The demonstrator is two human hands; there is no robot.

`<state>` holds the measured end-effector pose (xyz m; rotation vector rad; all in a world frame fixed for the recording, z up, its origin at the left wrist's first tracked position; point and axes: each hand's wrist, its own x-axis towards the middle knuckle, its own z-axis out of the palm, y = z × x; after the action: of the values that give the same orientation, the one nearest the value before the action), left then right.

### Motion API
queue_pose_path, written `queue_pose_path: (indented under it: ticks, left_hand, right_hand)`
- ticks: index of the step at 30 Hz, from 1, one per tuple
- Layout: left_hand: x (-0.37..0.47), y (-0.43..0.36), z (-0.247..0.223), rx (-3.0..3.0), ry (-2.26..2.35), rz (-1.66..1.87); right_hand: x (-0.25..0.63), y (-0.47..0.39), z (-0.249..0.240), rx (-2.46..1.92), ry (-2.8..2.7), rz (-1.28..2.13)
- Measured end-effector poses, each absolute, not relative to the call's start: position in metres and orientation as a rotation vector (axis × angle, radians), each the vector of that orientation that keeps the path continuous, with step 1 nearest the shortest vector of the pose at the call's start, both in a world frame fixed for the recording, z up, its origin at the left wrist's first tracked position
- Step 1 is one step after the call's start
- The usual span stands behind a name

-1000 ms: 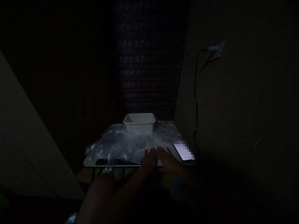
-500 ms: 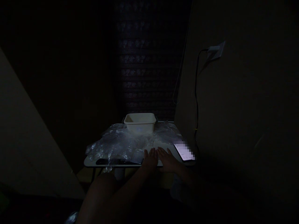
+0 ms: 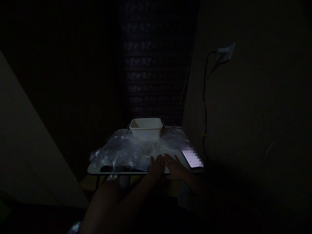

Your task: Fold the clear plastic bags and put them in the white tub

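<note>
In dim light, my left hand (image 3: 156,168) lies flat near the front edge of a small white table (image 3: 94,169), with its fingers stretched out. Right beside it rests my right hand (image 3: 174,167), palm down with fingers spread, and the fingertips of the two hands are close together. Neither hand holds anything. Crumpled clear plastic (image 3: 126,149) covers much of the tabletop to the left and behind the hands. A phone (image 3: 191,158) with a lit screen lies to the right of my right hand. At the back stands a cream plastic bin (image 3: 146,131).
A dark long object (image 3: 107,169) lies along the table's front left edge, partly under the plastic. On the right wall, a black cable (image 3: 205,97) hangs from an outlet (image 3: 225,53). My knee (image 3: 107,195) is below the table's front edge. Behind is a dark blind (image 3: 146,74).
</note>
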<state>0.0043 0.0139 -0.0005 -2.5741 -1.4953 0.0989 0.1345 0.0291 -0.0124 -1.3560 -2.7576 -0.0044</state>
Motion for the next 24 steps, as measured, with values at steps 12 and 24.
queue_pose_path:
  ticks: [12,24]
  left_hand:
    - [0.0046,0.0157,-0.0035,-2.579,-1.518,0.044]
    - [0.0049,0.0146,-0.0025,-2.563,-1.498,0.073]
  right_hand:
    - [0.1342,0.0279,-0.0111,-1.347,-2.751,0.012]
    - [0.1341,0.0305,-0.0153,-1.359,-2.756,-0.003]
